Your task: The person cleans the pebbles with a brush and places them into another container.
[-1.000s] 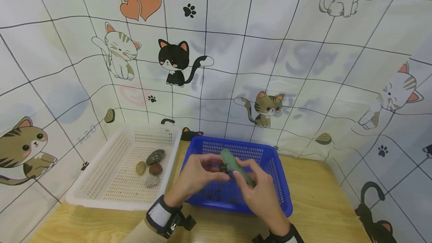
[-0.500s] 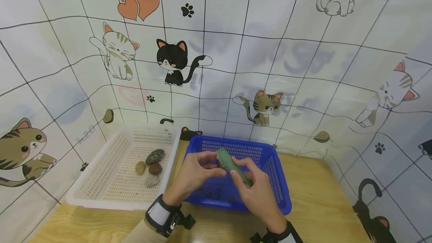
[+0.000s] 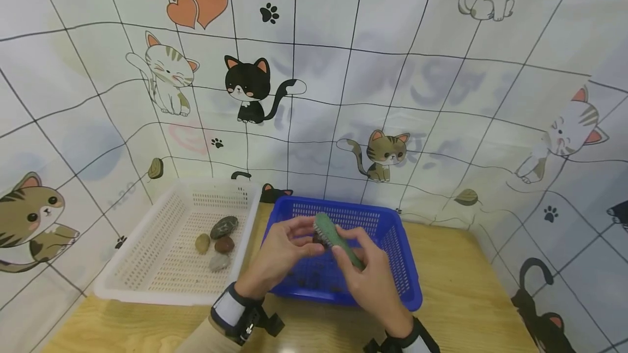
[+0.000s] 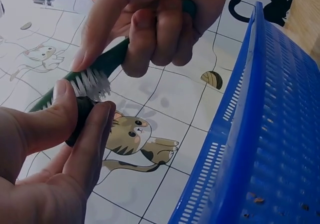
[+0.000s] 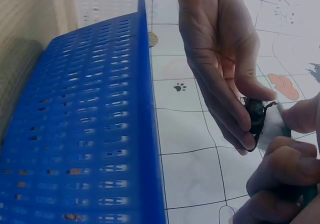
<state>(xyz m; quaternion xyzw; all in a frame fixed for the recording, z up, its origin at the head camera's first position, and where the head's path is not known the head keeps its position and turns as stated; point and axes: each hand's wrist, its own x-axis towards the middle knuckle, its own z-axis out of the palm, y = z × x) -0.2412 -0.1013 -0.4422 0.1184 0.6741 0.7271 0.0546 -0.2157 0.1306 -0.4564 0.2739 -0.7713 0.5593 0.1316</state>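
Observation:
My left hand (image 3: 282, 247) pinches a dark, rounded stone (image 5: 256, 115) between thumb and fingers, above the blue basket (image 3: 343, 207). The stone is partly hidden by the fingers in all views. My right hand (image 3: 372, 274) grips a green scrubbing brush (image 3: 326, 227) by its handle, with the forefinger stretched along its back. In the left wrist view the white bristles (image 4: 91, 85) lie against the top of the stone. Both hands are close together, and the brush slants down toward the right palm.
Several small brown bits lie in the blue basket. To its left stands a white basket (image 3: 164, 266) holding a dark veined stone (image 3: 224, 227), a yellowish stone (image 3: 202, 243), a reddish-brown stone (image 3: 224, 244) and a pale grey stone (image 3: 219, 262). Both rest on a wooden table (image 3: 451, 282) before a cat-patterned sheet.
The brush has shifted slightly left and over the stone, covering more of it half a second ago; a dark edge shows beside the bristles now. Both hands keep their grip.

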